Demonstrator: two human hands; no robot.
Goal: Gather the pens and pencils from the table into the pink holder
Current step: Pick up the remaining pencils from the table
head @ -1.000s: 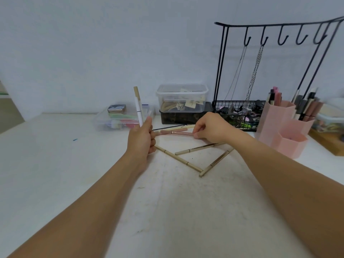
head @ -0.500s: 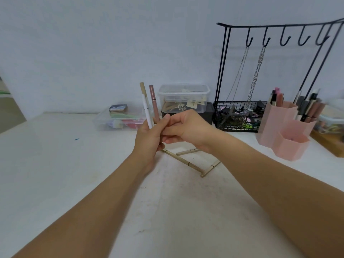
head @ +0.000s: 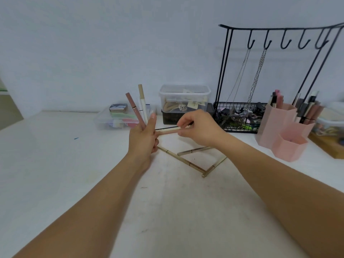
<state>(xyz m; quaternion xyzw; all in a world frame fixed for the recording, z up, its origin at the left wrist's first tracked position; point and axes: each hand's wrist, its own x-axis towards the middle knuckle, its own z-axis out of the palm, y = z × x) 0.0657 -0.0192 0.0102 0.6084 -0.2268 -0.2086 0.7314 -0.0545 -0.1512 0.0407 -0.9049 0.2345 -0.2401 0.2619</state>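
My left hand (head: 143, 140) holds two pens upright, a pink-brown pen (head: 134, 108) and a white pen with a beige cap (head: 142, 101). My right hand (head: 199, 129) reaches over the table's far middle and pinches a cream and pink pen (head: 167, 130) lying beside a thin black pencil (head: 165, 128). Three gold pens lie in front of my hands: a long one (head: 178, 158), a short one (head: 193, 151) and another (head: 215, 166) meeting it at a corner. The pink holder (head: 283, 135) stands at the right with several pens in its tall cells.
A black wire rack with hooks and hanging chains (head: 247, 116) stands behind the holder. A lidded clear tub on a dark box (head: 184, 101) and a flat clear case (head: 115, 120) sit by the wall. A wooden board (head: 327, 146) lies at the far right.
My right hand passed the pink-brown pen to my left hand, which now holds two pens. My right hand then moved back to the pens lying at the far middle and pinched one.
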